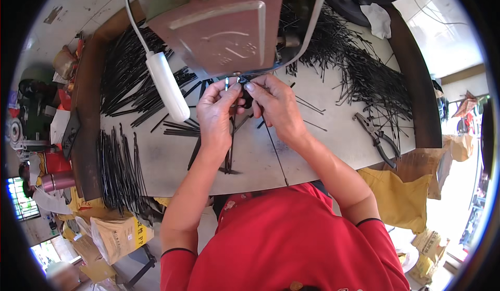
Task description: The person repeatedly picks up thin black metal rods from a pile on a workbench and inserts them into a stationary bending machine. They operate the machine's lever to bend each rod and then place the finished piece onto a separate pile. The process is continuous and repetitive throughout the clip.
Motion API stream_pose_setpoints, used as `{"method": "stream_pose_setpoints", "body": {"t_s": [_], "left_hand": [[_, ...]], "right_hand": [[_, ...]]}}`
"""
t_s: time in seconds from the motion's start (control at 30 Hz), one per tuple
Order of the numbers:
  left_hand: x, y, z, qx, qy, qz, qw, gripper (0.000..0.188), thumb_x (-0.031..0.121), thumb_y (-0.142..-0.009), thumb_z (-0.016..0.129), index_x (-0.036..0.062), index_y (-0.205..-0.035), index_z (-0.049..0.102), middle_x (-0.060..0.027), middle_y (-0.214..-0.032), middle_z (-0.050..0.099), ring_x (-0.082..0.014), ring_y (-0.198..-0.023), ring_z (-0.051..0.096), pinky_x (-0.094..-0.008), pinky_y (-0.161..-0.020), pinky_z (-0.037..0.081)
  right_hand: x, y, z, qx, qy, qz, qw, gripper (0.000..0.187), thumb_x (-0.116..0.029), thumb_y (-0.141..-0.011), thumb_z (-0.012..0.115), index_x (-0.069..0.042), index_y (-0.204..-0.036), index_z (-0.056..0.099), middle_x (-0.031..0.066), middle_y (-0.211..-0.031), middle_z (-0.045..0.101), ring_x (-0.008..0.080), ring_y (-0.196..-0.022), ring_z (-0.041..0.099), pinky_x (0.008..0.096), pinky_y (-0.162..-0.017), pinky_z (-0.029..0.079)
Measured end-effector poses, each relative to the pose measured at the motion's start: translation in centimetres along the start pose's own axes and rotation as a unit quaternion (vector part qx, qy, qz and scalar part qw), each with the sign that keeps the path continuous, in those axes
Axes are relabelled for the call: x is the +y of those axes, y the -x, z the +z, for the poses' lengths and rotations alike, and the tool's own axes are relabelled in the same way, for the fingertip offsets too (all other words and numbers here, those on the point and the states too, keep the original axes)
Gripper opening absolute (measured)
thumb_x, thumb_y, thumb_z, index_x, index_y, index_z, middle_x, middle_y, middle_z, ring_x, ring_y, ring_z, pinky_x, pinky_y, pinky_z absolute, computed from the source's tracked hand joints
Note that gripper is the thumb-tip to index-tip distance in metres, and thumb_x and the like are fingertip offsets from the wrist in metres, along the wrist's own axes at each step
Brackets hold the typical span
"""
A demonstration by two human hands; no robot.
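Both hands meet close together just below the underside of a brown-and-green machine head [224, 41]. My left hand [213, 114] is closed, thumb against fingers, at a small dark part under the machine; what it pinches is mostly hidden. My right hand [281, 109] pinches a thin black rod [274, 148], which slants down from the fingers towards the table's front edge and has a small thicker end. Below my left hand a few black strips [229, 153] lie on the table; whether any runs up into the fingers, I cannot tell.
Black rods [125, 83] are heaped at the left, with another bundle [117, 166] overhanging the front edge. A tangled pile [359, 67] covers the right rear. Black-handled pliers [377, 137] lie at right. A white tube lamp [169, 88] hangs beside my left hand. Wooden boards [86, 114] edge the table.
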State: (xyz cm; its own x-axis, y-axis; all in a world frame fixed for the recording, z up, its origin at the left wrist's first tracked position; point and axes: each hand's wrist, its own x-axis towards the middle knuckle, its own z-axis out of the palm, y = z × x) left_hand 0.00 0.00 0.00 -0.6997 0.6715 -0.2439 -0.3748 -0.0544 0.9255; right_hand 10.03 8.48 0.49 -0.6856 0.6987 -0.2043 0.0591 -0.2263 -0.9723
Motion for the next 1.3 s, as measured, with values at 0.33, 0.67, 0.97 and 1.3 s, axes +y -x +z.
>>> {"method": "stream_pose_setpoints", "body": {"t_s": [0.33,0.67,0.97,1.3], "left_hand": [[0.6,-0.3,-0.2,0.0,-0.002,-0.009,1.0,0.019,0.011,-0.086,0.067,0.0009,-0.101,0.061,-0.0021,-0.076,0.063,-0.0077,-0.063,0.058,-0.0196,-0.056,0.047],[0.4,-0.6,-0.1,-0.014,0.026,-0.015,0.999,0.018,0.01,-0.086,0.067,0.0015,-0.1,0.06,-0.0036,-0.077,0.064,-0.0086,-0.062,0.058,-0.0198,-0.057,0.047],[0.3,-0.5,0.0,-0.008,0.055,-0.027,0.998,0.019,0.011,-0.086,0.067,0.0019,-0.101,0.061,-0.0035,-0.078,0.064,-0.0083,-0.063,0.059,-0.0197,-0.056,0.048],[0.9,-1.1,-0.2,0.001,0.031,-0.056,0.998,0.02,0.009,-0.083,0.068,0.0016,-0.1,0.061,-0.0041,-0.078,0.063,-0.0102,-0.063,0.06,-0.0221,-0.056,0.048]], "right_hand": [[0.0,-0.2,0.5,-0.009,-0.014,0.0,1.0,0.017,-0.014,-0.094,0.053,0.002,-0.095,0.057,0.0026,-0.062,0.055,0.0057,-0.046,0.045,0.0215,-0.036,0.033],[0.2,-0.3,0.5,-0.016,-0.057,-0.006,0.998,0.015,-0.013,-0.093,0.053,0.001,-0.095,0.057,0.0028,-0.069,0.057,0.0051,-0.05,0.048,0.0206,-0.036,0.033],[0.2,-0.3,0.5,-0.013,-0.1,0.003,0.995,0.014,-0.013,-0.093,0.055,0.001,-0.094,0.058,0.0025,-0.069,0.057,0.0053,-0.05,0.047,0.0199,-0.037,0.032],[0.1,-1.0,-0.2,-0.037,-0.086,0.011,0.996,0.017,-0.015,-0.09,0.059,0.002,-0.092,0.06,0.0041,-0.068,0.059,0.0063,-0.048,0.049,0.0203,-0.036,0.032]]}}
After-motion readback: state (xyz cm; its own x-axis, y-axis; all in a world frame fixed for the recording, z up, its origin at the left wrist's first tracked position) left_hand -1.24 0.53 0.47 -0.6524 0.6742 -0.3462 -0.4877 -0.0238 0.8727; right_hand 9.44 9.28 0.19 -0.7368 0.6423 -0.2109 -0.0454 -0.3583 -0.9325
